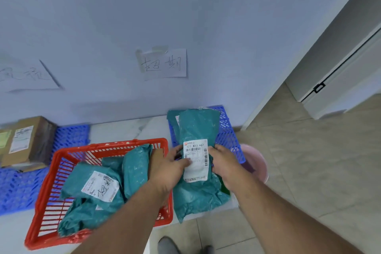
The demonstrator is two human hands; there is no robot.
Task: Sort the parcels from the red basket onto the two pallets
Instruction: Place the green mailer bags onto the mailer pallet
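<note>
I hold a teal parcel bag (198, 128) with a white shipping label upright in front of me, between the basket and the right pallet. My left hand (168, 168) grips its left edge with the thumb on the label, and my right hand (223, 162) grips its right edge. The red basket (61, 155) sits on the floor at lower left with several teal parcels (92, 183) inside. Behind the held bag lies the blue right pallet (227, 132) with another teal parcel (172, 119) on it. The blue left pallet (70, 136) carries a brown cardboard box (31, 140).
A pink basin (260, 166) stands on the tiled floor just right of the right pallet. Two handwritten paper signs (165, 64) are taped on the wall above the pallets. A white door frame (338, 68) rises at right. My shoe (168, 245) shows at the bottom.
</note>
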